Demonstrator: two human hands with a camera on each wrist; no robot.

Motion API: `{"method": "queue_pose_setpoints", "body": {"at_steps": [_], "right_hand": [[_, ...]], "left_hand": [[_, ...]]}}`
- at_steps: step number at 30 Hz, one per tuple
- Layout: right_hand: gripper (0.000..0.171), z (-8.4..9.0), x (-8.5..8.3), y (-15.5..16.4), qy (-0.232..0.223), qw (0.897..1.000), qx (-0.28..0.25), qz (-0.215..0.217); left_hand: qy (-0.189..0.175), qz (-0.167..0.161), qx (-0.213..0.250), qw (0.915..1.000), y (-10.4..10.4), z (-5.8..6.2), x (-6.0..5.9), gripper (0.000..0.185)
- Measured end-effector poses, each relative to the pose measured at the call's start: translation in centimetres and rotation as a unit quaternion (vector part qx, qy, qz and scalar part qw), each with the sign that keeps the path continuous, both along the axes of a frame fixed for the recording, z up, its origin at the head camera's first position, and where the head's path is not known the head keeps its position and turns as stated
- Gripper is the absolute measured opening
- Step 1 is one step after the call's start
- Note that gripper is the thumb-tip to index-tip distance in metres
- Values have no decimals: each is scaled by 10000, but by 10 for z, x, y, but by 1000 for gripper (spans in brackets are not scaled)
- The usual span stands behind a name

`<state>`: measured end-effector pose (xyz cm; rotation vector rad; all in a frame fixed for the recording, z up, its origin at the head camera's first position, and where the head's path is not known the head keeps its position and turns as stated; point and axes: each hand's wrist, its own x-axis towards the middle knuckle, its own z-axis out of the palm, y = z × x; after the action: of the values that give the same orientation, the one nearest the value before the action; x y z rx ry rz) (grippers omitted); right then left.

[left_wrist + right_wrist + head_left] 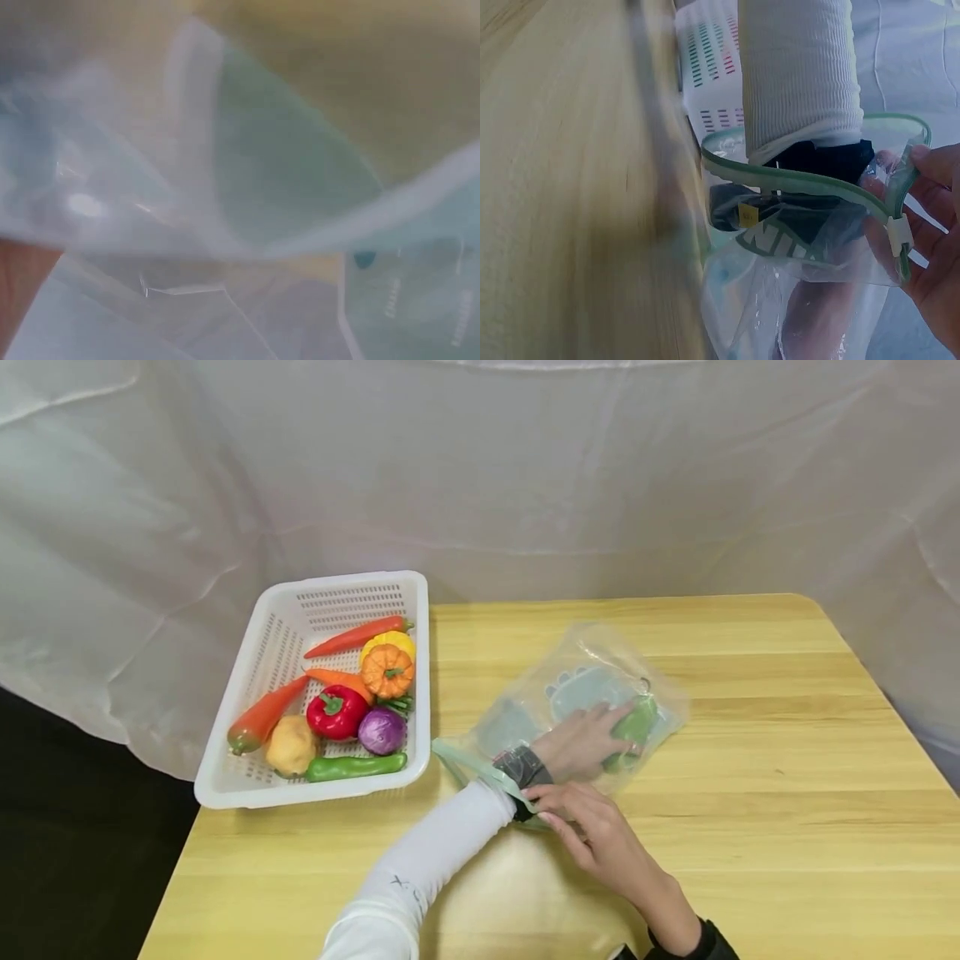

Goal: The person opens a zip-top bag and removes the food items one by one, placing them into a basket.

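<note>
In the head view a clear zip bag (510, 718) with a green-edged mouth lies on the table. My left hand (581, 743) is inside it, seen through the hazy plastic; its outstretched fingers touch a green vegetable (637, 720), whose kind is unclear. My right hand (592, 827) pinches the bag's green edge beside the left wrist. The right wrist view shows that thumb and fingers on the edge (909, 169), close to a white zip slider (899, 234). In the left wrist view the blurred bag plastic (292, 157) hides most of the left hand.
A white plastic basket (427, 693) stands to the left, holding a red pepper (337, 713), a potato (292, 745), a purple cabbage (382, 731), a small orange pumpkin (387, 671), a long green pepper (356, 767) and several others. White cloth (525, 485) hangs behind the wooden table (787, 760).
</note>
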<state>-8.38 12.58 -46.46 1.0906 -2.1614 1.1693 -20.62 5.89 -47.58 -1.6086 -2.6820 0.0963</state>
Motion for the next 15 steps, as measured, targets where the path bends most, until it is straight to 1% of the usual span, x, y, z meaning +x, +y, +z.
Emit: {"method": "queue_pose_setpoints", "body": {"at_steps": [2, 4, 6, 10, 11, 12, 13, 15], "right_hand": [[8, 0, 0, 0, -80, 9999, 14, 61], [10, 0, 0, 0, -104, 9999, 41, 44], [14, 0, -1, 1, -80, 9999, 62, -15], [15, 1, -4, 2, 14, 9997, 91, -221], [17, 1, -5, 3, 14, 9996, 84, -268], [17, 1, -5, 3, 34, 9995, 78, -320], [17, 0, -6, 3, 28, 9993, 70, -370], [18, 0, -8, 5, -29, 9987, 73, -510]], "left_hand": [[-188, 27, 57, 9998, -2, 0, 2, 50], [-372, 35, 228, 9990, -4, 1, 3, 47], [-368, 31, 286, 9989, -5, 2, 3, 38], [-446, 88, 355, 9983, -5, 3, 0, 23], [-426, 116, 372, 9983, -5, 3, -1, 22], [-450, 121, 440, 9979, -5, 3, -2, 23], [-502, 157, 481, 9975, -5, 4, -3, 21], [-672, 308, 594, 9955, -7, 6, -4, 27]]}}
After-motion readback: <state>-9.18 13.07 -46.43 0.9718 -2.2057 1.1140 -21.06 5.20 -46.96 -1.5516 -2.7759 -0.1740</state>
